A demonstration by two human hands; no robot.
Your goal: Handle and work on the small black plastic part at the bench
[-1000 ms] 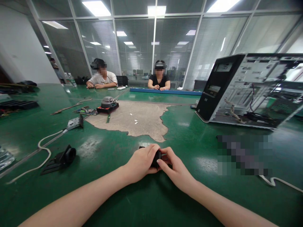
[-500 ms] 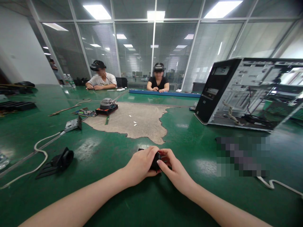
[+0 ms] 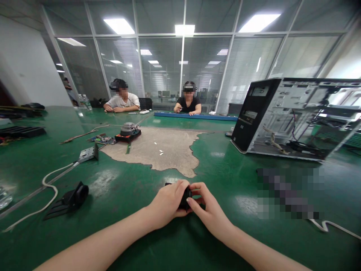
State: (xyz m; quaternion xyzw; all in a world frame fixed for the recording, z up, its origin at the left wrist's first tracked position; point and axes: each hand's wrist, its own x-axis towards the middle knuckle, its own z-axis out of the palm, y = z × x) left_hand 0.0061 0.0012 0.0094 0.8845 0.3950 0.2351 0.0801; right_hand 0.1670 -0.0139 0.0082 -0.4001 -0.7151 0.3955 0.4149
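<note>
Listener: Where were the person's hands, and what did they have?

Describer: At the near centre, over a glossy green tabletop [image 3: 225,244], both bare hands met at a small black object [image 3: 184,202]. The left hand [image 3: 168,200] was wrapped over its left side, fingers curled round it. The right hand [image 3: 205,205] was half curled, its thumb and fingertips set against the object's right end.

Listener: What shape was the object?

Describer: I could not tell, as the fingers covered most of it; nor could I tell whether it touched the table.

Listener: What lay to the left?

Describer: Nearest was a black bracket-like part with a rounded end [image 3: 72,199]. Beyond it sat a silver metal box-shaped piece [image 3: 87,153], with a pale, curving cable [image 3: 52,188] running toward the near left.

Listener: And farther off?

Describer: A tan patch with a ragged edge [image 3: 175,146] spread across the middle. On its far left stood a black and red device with a round grey top [image 3: 129,131]. To the right, an opened black and silver computer case [image 3: 254,116] rested on the table. At the far side sat two people, one in a white top [image 3: 124,104], one in a black top [image 3: 187,105].
</note>
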